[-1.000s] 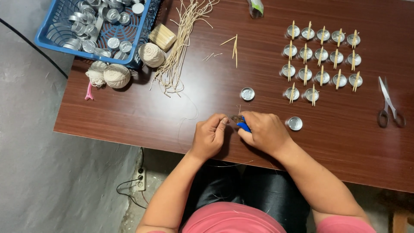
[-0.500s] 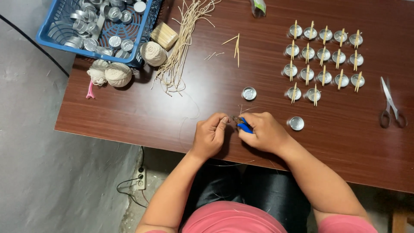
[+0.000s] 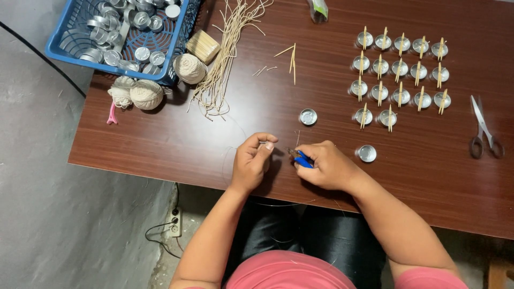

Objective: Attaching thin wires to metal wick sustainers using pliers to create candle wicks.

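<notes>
Your basket sits far left on the tabletop. Cup rows lie far right. Scissors lie right of them.

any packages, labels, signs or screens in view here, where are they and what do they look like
Clear plastic packet with a green patch: far edge of the brown table, cut off by the frame; contents cannot be told.
Blue plastic basket: far left corner, latticed, holding small round metal cups.
No label, sign or screen is in view.

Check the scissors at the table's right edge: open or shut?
Slightly open. The scissors lie flat on the table, blades almost together, the two handle loops apart.
</notes>
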